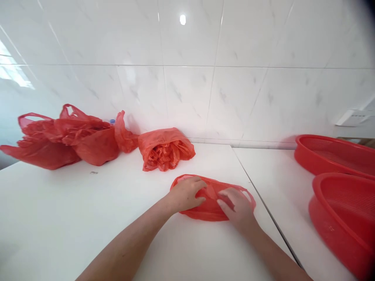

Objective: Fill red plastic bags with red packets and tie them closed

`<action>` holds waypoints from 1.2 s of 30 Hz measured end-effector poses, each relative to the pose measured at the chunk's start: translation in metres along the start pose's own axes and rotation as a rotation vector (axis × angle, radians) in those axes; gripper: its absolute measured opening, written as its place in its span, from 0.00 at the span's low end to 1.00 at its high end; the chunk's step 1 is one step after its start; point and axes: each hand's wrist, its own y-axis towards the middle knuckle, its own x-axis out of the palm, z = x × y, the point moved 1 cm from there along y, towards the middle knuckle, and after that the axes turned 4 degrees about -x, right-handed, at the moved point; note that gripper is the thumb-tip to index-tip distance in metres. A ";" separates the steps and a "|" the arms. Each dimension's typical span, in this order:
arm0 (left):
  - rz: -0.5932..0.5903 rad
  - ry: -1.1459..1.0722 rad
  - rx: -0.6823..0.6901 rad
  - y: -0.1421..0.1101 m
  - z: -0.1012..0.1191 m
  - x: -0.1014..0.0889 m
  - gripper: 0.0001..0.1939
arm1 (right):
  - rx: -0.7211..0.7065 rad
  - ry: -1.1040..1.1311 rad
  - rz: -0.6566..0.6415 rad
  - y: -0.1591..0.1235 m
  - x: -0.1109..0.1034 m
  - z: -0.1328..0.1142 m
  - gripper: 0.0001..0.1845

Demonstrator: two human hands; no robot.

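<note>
A flat red plastic bag [209, 212] lies on the white table [73, 218] in front of me. My left hand [186, 193] rests on its left part, fingers curled and pressing the plastic. On the bag's right part lies my right hand [237, 208], fingers pinched on a fold of the film. One bag handle loop shows at the right end.
A bundle of red bags [164, 150] lies behind, near the tiled wall. More red bags [64, 136] are heaped at the far left. Two red mesh baskets [342, 203] stand at the right on a second table, past a seam.
</note>
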 end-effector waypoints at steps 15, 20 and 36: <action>0.209 0.078 0.058 0.008 -0.046 0.024 0.15 | 0.139 -0.315 -0.232 0.034 0.008 0.025 0.30; 0.521 0.116 0.063 -0.017 -0.053 0.017 0.12 | 0.126 -0.261 0.007 0.027 0.001 0.029 0.27; 1.129 -0.014 -0.463 -0.067 -0.131 -0.039 0.17 | 0.144 -0.403 0.093 0.005 -0.002 0.015 0.26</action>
